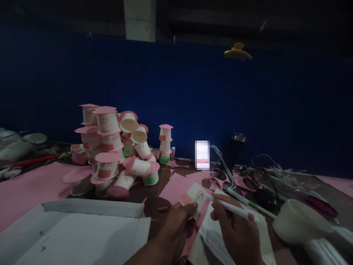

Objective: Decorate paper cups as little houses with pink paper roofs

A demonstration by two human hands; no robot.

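Observation:
My left hand (178, 222) is closed around a white paper cup (194, 192), which is tilted. A window is drawn on the cup in reddish-brown lines, beside a filled reddish patch. In my right hand (237, 233) is a white marker (231, 208), its tip at the drawn window and its reddish end pointing right. Whether the tip touches the cup, I cannot tell. Pink paper (176, 187) and a printed sheet (213, 235) lie beneath my hands. A small reddish marker cap (163, 209) rests on the table, left of the cup.
Stacked paper cups (107, 141) with pink discs fill the left middle, near a smaller stack (165, 145). An open white box (91, 235) stands front left. Behind are a lit phone (202, 155) and a dark bottle (234, 152). At right sits a large white cup (299, 222).

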